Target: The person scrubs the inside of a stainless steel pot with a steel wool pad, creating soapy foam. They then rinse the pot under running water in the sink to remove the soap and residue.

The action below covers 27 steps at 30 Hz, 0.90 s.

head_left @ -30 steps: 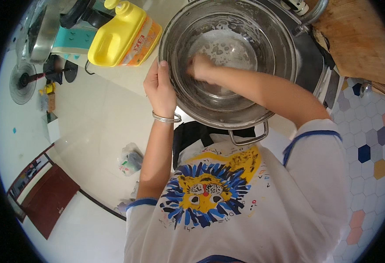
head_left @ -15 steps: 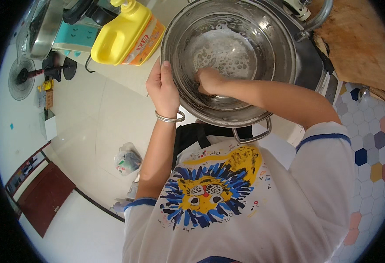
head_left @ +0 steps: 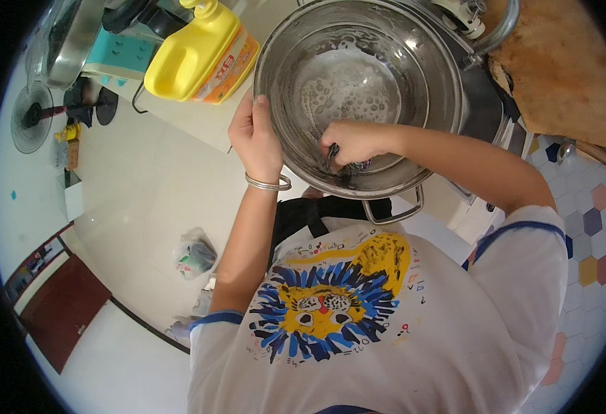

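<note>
Head view: wearing a white T-shirt (head_left: 413, 345) with blue sleeve trim and a printed yellow-and-blue lion face (head_left: 327, 307). Silver bangles (head_left: 268, 183) on the left wrist. Gripping with the left hand (head_left: 256, 141) the left rim of a wide stainless-steel pot (head_left: 437, 83), thumb laid at the rim, fingers closed behind its outer side and partly hidden. Reaching with the right hand (head_left: 354, 141) down inside the pot, fingers curled closed around a dark wiry scourer (head_left: 332, 157), low by the inner wall on the side toward the body. Cannot tell where every fingertip lies. Inside the same pot, whitish suds (head_left: 351, 76) with bubbles, beyond the right hand. On the side facing the shirt, one looped metal handle (head_left: 392, 219). Cannot tell what bears the pot's weight.

Just beyond the left hand, on a pale counter (head_left: 210, 119), a yellow plastic jug (head_left: 179, 65) with an orange label; near it, a teal box (head_left: 116, 55). Off to the right, a curved metal faucet (head_left: 503, 34) and a wooden board (head_left: 565, 76). Farther off, hexagonal floor tiles (head_left: 582, 297) at right, a filled plastic bag (head_left: 194, 255) on pale floor (head_left: 144, 186) at left, then an electric fan (head_left: 32, 114) and a dark red door (head_left: 65, 314).
</note>
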Tool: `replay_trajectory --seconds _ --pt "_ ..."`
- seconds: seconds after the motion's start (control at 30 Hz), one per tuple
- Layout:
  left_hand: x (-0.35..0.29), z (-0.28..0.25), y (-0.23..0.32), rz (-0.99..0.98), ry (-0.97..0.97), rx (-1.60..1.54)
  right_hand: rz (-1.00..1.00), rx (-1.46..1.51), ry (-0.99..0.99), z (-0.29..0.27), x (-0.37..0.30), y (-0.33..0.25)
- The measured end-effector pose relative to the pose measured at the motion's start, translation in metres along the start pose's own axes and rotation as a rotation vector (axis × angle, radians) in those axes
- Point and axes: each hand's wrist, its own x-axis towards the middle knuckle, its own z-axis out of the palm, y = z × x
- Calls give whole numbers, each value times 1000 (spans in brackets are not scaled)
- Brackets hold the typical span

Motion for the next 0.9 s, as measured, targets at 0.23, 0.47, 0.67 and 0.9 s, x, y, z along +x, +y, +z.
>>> replay_trajectory --seconds 0.23,0.47,0.67,0.9 --pt "4 4 1 41 37 -40 203 122 299 0 34 -25" --pt "2 5 4 25 60 -89 63 289 386 -4 30 -33" --pt "3 5 0 32 86 -69 147 272 260 5 9 -27" --pt "9 7 4 27 89 -2 -55 378 665 -12 28 -52"
